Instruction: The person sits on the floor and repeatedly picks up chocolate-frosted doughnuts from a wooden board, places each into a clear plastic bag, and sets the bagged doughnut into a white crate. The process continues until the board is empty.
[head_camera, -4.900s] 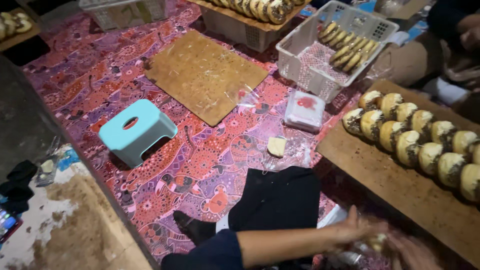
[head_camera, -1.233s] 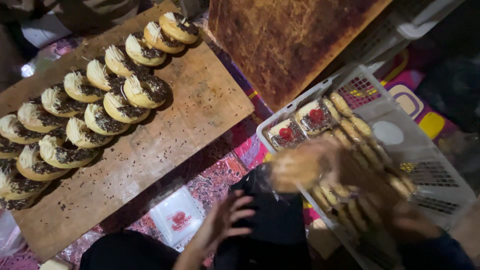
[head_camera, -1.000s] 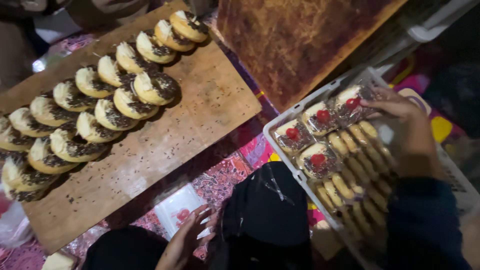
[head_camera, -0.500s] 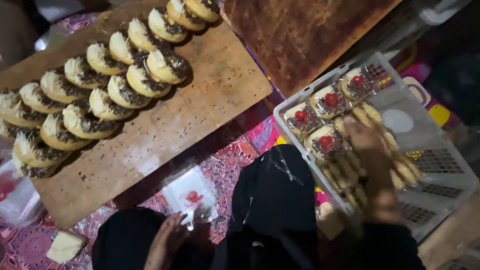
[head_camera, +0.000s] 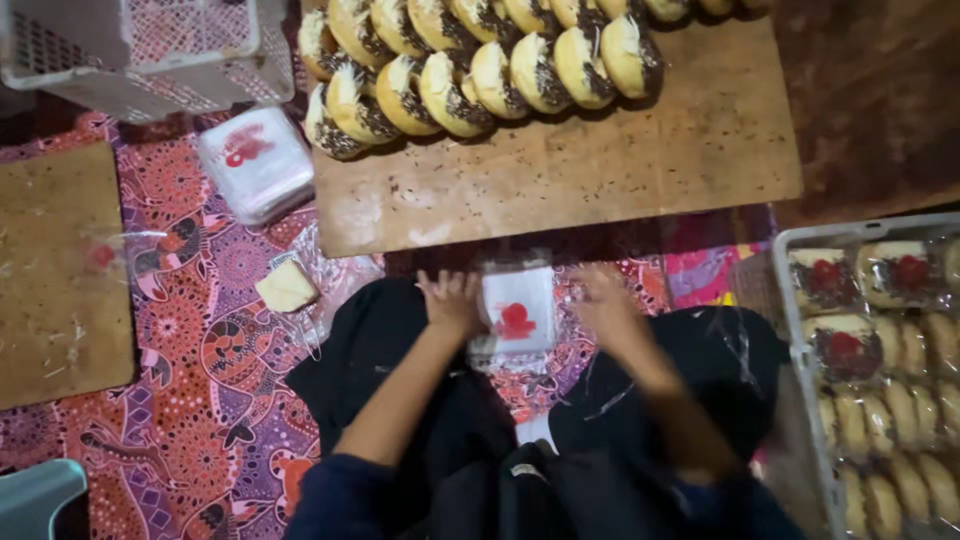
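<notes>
A small clear plastic bag (head_camera: 517, 315) with a red mark is held over my lap, just below the near edge of a wooden board (head_camera: 600, 170). My left hand (head_camera: 450, 298) grips the bag's left side. At its right side is my right hand (head_camera: 607, 308), blurred by motion. A row of split buns (head_camera: 470, 75) filled with dark sprinkles lies along the far part of the board. A stack of the same bags (head_camera: 255, 160) rests on the patterned mat (head_camera: 200, 330) to the left.
At the right stands a white plastic basket (head_camera: 790, 330) holding bagged buns. Another basket (head_camera: 130, 50) stands at the top left. A second wooden board (head_camera: 55, 270) lies at the left, a pale block (head_camera: 285, 287) beside it, and a teal stool (head_camera: 35, 495) sits in the bottom-left corner.
My right hand has left the basket of bagged buns and come back to my lap. Both hands now hold a bag, and my view has swung left.
</notes>
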